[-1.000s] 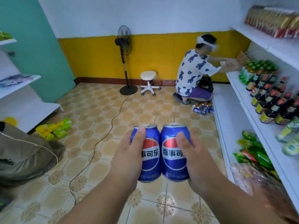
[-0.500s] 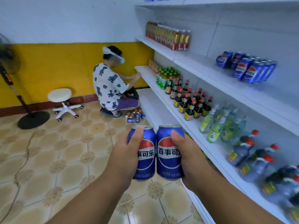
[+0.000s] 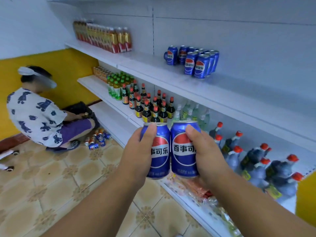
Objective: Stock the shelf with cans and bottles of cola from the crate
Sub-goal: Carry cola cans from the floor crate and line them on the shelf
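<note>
My left hand [image 3: 136,151] has its fingers wrapped round one blue aluminium cola can [image 3: 158,151] and my right hand [image 3: 206,151] grips a second blue can [image 3: 183,151], both upright and touching so they travel as a pair. I judge they belong beside the cluster of matching cans [image 3: 196,63] on the white upper shelf [image 3: 239,93], which has bare board free.

We are turning further right toward the white shelf [image 3: 188,79], so its stocked cola cans [image 3: 196,61] are swinging in ahead of us, while the crouching person [image 3: 39,117] is sliding left and the fan is dropping out of sight.
</note>
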